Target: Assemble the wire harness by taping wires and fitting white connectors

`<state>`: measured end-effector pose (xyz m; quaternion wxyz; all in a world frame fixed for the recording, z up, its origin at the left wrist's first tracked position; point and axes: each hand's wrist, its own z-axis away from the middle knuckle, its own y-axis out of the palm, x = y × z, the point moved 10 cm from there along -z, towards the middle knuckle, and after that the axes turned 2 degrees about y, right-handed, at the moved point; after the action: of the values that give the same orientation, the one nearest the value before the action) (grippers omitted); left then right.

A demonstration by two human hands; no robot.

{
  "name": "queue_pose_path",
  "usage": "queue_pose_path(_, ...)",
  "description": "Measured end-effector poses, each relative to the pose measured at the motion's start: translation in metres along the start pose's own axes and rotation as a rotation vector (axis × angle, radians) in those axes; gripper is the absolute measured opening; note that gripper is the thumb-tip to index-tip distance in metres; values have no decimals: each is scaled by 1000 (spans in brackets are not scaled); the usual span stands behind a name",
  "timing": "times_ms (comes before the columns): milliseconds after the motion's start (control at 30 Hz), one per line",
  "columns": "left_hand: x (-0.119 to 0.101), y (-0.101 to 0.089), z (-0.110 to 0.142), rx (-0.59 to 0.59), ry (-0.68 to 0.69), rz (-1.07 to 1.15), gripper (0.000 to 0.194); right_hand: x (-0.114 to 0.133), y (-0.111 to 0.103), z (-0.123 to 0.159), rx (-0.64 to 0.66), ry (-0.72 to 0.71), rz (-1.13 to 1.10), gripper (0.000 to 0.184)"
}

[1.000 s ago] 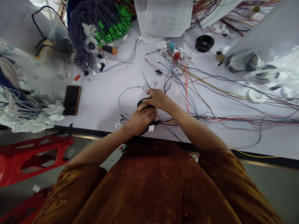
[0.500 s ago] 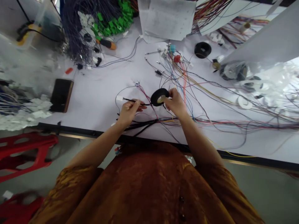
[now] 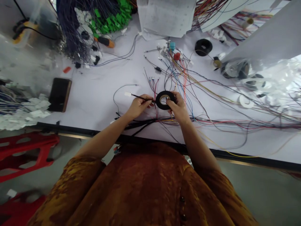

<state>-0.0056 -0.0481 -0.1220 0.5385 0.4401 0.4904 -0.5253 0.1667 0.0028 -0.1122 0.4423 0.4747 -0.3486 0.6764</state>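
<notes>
Between thumb and fingers, my left hand (image 3: 140, 106) pinches a thin black-wrapped wire bundle (image 3: 138, 96), which ends at its left in a white connector (image 3: 128, 94). My right hand (image 3: 178, 106) is closed on a roll of black tape (image 3: 161, 105), the thumb at its hollow core. The roll's left edge is right beside my left fingertips. Red and dark wires with small metal terminals (image 3: 153, 79) stick up just behind the fingers. Below both hands, a thicker black-wrapped bundle (image 3: 143, 123) lies along the table's front edge.
Loose wires with a blue connector (image 3: 172, 46) and a red connector (image 3: 177, 56) spread to the right. Another black tape roll (image 3: 203, 47) lies behind. At the left are a phone (image 3: 60, 94), a screwdriver (image 3: 106, 41) and many green connectors (image 3: 113, 22). A red stool (image 3: 28, 153) stands below.
My left hand has moved right along with the bundle, closer to the tape roll. The roll has turned flatter, its core now facing up. The short red wires have swung upright.
</notes>
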Motion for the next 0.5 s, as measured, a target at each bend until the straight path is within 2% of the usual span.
queue_pose_path(100,-1,-2,0,-32,-16,-37,27,-5,-2,-2,6,13,-20,34)
queue_pose_path(167,-6,-6,0,-80,-38,-40,30,0,-4,5,6,-6,24,43)
queue_pose_path(267,-27,-16,-1,-147,-26,-85,31,29,1,33,10,-203,217,61)
queue_pose_path(333,-47,-20,-3,-158,7,-143,32,47,14,57,25,-373,368,63)
queue_pose_path(400,-64,-19,-7,-138,19,-185,32,53,34,74,52,-471,462,60)
queue_pose_path(500,-76,-11,-13,-76,-6,-211,28,41,63,76,109,-457,477,61)
